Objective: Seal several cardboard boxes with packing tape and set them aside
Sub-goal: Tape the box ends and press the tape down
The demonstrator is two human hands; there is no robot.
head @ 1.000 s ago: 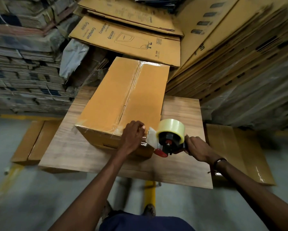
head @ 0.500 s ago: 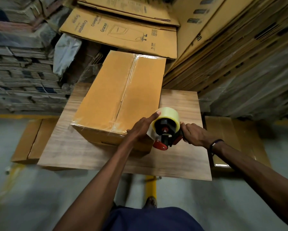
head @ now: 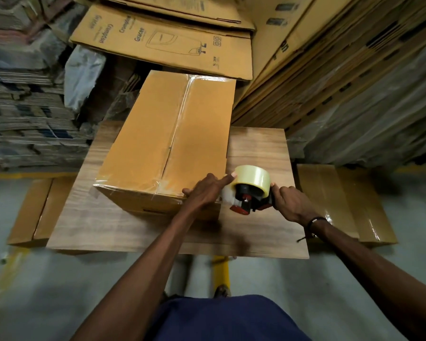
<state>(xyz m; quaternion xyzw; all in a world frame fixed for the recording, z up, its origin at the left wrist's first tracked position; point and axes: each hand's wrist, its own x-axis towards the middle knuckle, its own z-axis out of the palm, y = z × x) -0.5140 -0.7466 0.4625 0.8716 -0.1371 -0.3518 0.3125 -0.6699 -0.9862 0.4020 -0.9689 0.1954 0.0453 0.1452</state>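
Note:
A closed brown cardboard box (head: pixel 167 134) lies on a wooden tabletop (head: pixel 256 148), with clear tape along its centre seam and over the near edge. My left hand (head: pixel 205 191) rests on the box's near right corner, its index finger stretched out and touching the tape roll. The tape dispenser (head: pixel 250 187), red and black with a clear roll, sits just right of that corner. My right hand (head: pixel 290 203) grips its handle from the right. A short white stretch of tape runs from the dispenser toward the box, partly hidden by my left hand.
Flattened printed cartons (head: pixel 162 43) lean behind the box, and tall stacks of flat cardboard (head: pixel 342 77) fill the right. Bundled stacks (head: pixel 27 124) stand on the left. Taped boxes lie on the floor at left (head: pixel 32 212) and right (head: pixel 342 200) of the table.
My left hand has uncurled its index finger from the box corner onto the tape roll. The dispenser has shifted slightly up beside the box's right corner.

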